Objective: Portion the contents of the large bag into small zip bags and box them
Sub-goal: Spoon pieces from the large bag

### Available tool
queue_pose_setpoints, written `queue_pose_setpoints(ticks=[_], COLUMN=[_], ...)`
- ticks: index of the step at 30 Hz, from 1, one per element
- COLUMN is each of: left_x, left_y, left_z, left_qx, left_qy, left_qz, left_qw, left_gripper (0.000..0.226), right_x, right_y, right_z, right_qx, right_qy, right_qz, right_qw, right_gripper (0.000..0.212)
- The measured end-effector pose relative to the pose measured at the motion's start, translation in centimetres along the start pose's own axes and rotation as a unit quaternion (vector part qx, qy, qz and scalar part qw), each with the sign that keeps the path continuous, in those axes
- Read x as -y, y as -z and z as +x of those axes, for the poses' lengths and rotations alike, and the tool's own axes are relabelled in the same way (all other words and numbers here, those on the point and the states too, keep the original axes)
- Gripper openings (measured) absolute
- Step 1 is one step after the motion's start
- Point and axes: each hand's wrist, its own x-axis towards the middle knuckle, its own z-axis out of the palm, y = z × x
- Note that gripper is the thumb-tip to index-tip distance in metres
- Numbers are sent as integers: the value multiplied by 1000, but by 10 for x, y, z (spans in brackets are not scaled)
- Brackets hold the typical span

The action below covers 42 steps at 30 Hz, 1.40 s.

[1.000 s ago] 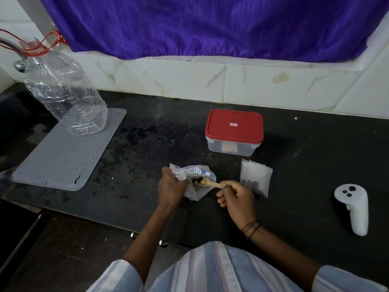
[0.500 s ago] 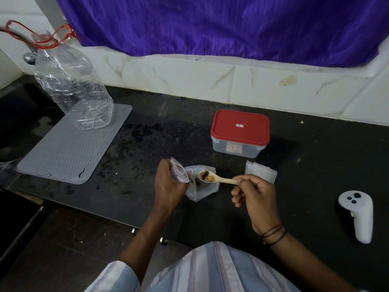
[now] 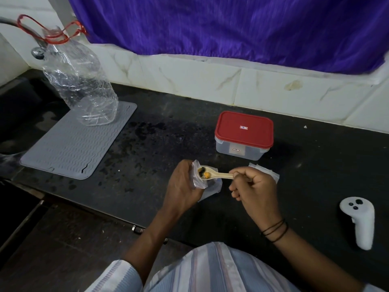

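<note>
One black counter [image 3: 315, 165] below purple curtain [image 3: 231, 24]

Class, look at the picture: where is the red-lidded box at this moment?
In the head view, the red-lidded box stands on the black counter, right of centre near the tiled wall, just beyond the right hand that holds the spoon.

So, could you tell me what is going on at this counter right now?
A person is portioning food into small bags. The right hand holds a spoon carrying a few dark pieces and a yellow one, its bowl at the mouth of a small zip bag that the left hand holds open. The large bag lies just beneath. Another small bag lies beside the closed red-lidded box.
</note>
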Motion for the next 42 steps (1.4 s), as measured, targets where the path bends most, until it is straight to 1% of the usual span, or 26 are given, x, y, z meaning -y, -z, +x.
queue_pose_setpoints(ticks=[2, 3, 4, 6, 8, 9, 11, 12, 14, 16, 19, 20, 21, 22, 24, 25, 26, 27, 29, 31, 35, 37, 40, 42], left_x=[1, 4, 7, 15, 17, 18, 19, 19, 21, 22, 18, 17, 16, 16, 15, 16, 17, 18, 21, 29, 36, 37, 43, 45], left_y=[-1, -3, -4, -7, -7, -6, -4, -3, -2, -3, -2, 0, 2, 6, 13, 16, 19, 22, 24, 22, 15, 11, 5, 2], left_z=[-2, -3, -3, -3, -2, -2, -3, -3, -6, -6, -5, -4, -4, -3, -1, 1, 1, 1, -1, -8, -17, -16, -9, -4], left_qx=[8, 13, 18, 26, 25, 23, 19, 18, 16, 20, 27, 24, 15, 3, -20, -32, -44, -51, -55, -55, -54, -57, -62, -67], left_qy=[-9, -6, -2, 2, 2, -2, -4, 1, 6, 13, 15, 23, 36, 56, 123, 162, 191, 212, 252, 296, 365, 385, 406, 423], left_qz=[7, 9, 12, 27, 33, 30, 20, 18, 16, 22, 20, 19, 17, 18, 4, -4, -8, -10, -23, -44, -74, -83, -63, -57], left_qw=[1000, 1000, 1000, 999, 999, 999, 1000, 1000, 1000, 999, 999, 999, 999, 998, 992, 986, 981, 976, 966, 952, 926, 917, 909, 902], left_gripper=[20, 21, 21, 21, 25, 25, 25, 26, 28, 31, 28, 26, 24, 24, 26, 27, 30, 31, 31, 35, 63, 69, 81, 84], right_x=[3, 5, 8, 13, 12, 11, 6, 4, 2, 0, -8, -10, -9, -7, -3, -3, -5, -9, -19, -32, -47, -49, -47, -46], right_y=[1, 0, -1, -5, -8, -9, -9, -8, -5, -2, 1, 1, 2, 3, 7, 10, 11, 11, 6, -2, -18, -23, -28, -33], right_z=[0, 0, 0, 1, 1, 2, 4, 5, 7, 8, 9, 8, 6, 5, 3, 2, 1, -1, -7, -11, -8, -5, 0, 4], right_qx=[19, 33, 47, 84, 107, 116, 135, 140, 152, 159, 132, 107, 76, 41, -23, -40, -39, -18, 39, 61, 63, 54, 44, 49], right_qy=[56, 105, 165, 278, 353, 361, 358, 372, 405, 426, 464, 467, 457, 432, 361, 332, 310, 295, 273, 256, 239, 244, 234, 228], right_qz=[-85, -143, -201, -282, -342, -355, -356, -352, -336, -334, -360, -356, -340, -311, -227, -195, -185, -196, -254, -286, -267, -265, -266, -279], right_qw=[995, 984, 964, 914, 864, 855, 853, 847, 836, 825, 799, 802, 819, 846, 904, 922, 932, 935, 927, 921, 932, 931, 934, 932], right_gripper=[18, 18, 20, 21, 27, 33, 42, 40, 28, 30, 23, 22, 21, 20, 19, 18, 17, 18, 20, 23, 26, 27, 28, 30])
